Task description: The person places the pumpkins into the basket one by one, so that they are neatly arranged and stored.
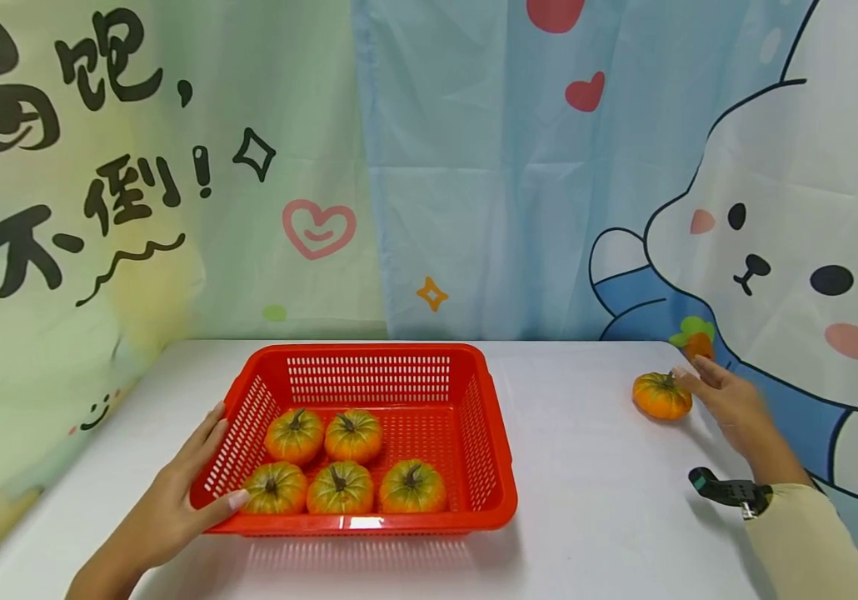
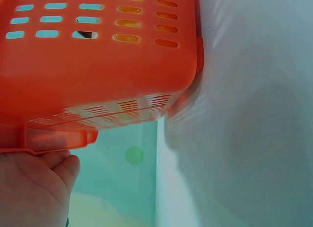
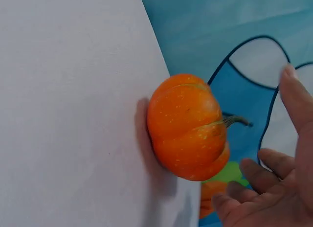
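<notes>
Along the left side of the red plastic basket (image 1: 500, 467) lies my left hand (image 1: 167, 492), its thumb over the front rim and its fingers along the outer left rim. In the left wrist view, its fingers (image 2: 67, 169) sit under the rim. Inside the basket are several small orange-green pumpkins (image 1: 350, 437), grouped toward the left and front. At the right end of the table, my right hand (image 1: 732, 408) is beside a single pumpkin (image 1: 657, 398). The right wrist view shows that pumpkin upright on its base, its stem toward my spread thumb and fingers, with a gap between.
The white table (image 1: 579, 500) runs between the basket and the lone pumpkin. Behind it hangs a printed curtain (image 1: 444, 167) with hearts, lettering and a cartoon rabbit. A dark device (image 1: 729, 490) is worn on the right wrist.
</notes>
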The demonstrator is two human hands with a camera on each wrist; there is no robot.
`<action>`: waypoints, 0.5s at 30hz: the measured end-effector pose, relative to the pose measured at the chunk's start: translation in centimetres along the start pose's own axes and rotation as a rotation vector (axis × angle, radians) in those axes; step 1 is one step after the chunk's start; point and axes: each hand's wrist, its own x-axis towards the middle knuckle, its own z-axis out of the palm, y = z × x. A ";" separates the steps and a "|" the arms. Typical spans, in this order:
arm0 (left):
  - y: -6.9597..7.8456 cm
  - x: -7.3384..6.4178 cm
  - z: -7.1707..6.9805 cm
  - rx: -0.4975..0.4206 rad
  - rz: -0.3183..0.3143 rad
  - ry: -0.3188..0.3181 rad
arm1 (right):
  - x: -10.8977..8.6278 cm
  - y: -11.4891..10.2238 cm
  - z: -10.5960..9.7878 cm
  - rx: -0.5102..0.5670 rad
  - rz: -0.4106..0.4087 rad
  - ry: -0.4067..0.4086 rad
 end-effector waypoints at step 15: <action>0.0 0.1 -0.1 -0.003 0.000 0.002 | 1.9 1.4 1.1 0.075 0.014 -0.141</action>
